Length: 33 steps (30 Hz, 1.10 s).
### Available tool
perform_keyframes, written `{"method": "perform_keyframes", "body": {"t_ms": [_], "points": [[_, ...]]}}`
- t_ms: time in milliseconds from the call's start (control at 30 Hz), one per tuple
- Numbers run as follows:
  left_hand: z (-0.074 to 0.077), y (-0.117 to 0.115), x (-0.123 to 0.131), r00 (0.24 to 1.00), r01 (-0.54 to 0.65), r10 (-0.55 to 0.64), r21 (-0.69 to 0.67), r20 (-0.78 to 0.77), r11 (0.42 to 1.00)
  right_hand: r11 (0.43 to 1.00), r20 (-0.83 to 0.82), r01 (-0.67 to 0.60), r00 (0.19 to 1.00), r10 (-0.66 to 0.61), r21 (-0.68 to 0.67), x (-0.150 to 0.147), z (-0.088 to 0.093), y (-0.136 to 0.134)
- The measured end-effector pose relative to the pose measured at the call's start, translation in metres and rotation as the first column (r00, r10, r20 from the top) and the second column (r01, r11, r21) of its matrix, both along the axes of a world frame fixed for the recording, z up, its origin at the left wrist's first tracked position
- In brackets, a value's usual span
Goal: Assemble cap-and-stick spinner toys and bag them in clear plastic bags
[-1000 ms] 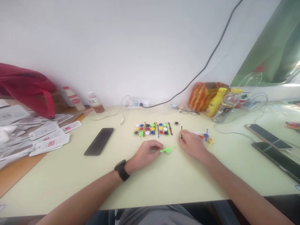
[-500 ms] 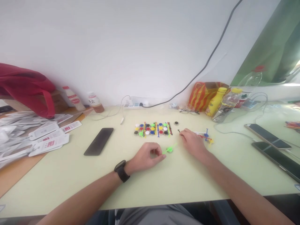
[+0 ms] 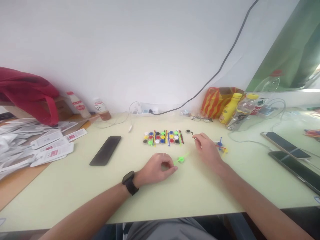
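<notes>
My left hand (image 3: 156, 169) rests on the pale green table (image 3: 75, 186) with fingers curled, pinching one end of a bright green stick-and-disc piece (image 3: 180, 159). My right hand (image 3: 207, 148) lies further back and pinches a thin black stick (image 3: 193, 134) whose tip points at a loose black disc (image 3: 188, 131). Just left of that disc sits a neat grid of small coloured discs and sticks (image 3: 162, 137). A small pile of blue, red and yellow pieces (image 3: 221, 146) lies right of my right hand.
A black phone (image 3: 105, 150) lies at the left, with stacked white packets (image 3: 37, 146) and a red bag (image 3: 27, 95) beyond. Bottles (image 3: 230, 108), an orange bag, glasses and a power strip (image 3: 143, 111) line the back wall. Two phones (image 3: 285, 145) lie at right.
My right hand has moved back toward the loose black disc, carrying the black stick. My left hand slid slightly toward me and turned the green piece a little.
</notes>
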State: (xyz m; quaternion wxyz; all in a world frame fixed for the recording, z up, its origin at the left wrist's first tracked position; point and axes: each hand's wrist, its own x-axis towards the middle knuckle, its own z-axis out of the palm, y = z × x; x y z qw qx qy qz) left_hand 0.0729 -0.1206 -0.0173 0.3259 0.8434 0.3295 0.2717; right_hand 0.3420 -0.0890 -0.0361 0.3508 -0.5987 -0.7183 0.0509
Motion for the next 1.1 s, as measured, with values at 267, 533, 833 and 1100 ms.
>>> {"method": "perform_keyframes", "body": {"t_ms": [267, 533, 833, 1100], "points": [[0.002, 0.000, -0.002, 0.995, 0.104, -0.103, 0.087, -0.014, 0.991, 0.991, -0.202, -0.105, 0.972, 0.121, 0.089, -0.006, 0.011, -0.004], [-0.001, 0.003, -0.001, 0.992, 0.129, -0.128, 0.109, -0.012, 0.986, 0.909, -0.396, -0.416, 0.839, 0.374, -0.023, -0.023, 0.005, -0.012], [-0.001, 0.002, -0.001, 0.992, 0.128, -0.127, 0.107, -0.010, 0.986, 0.981, -0.184, -0.190, 0.967, 0.178, -0.046, -0.005, -0.003, -0.002], [-0.001, 0.003, -0.003, 0.992, 0.127, -0.126, 0.076, -0.009, 0.989, 1.000, 0.029, 0.014, 0.999, -0.014, 0.028, 0.034, -0.004, 0.017]]}}
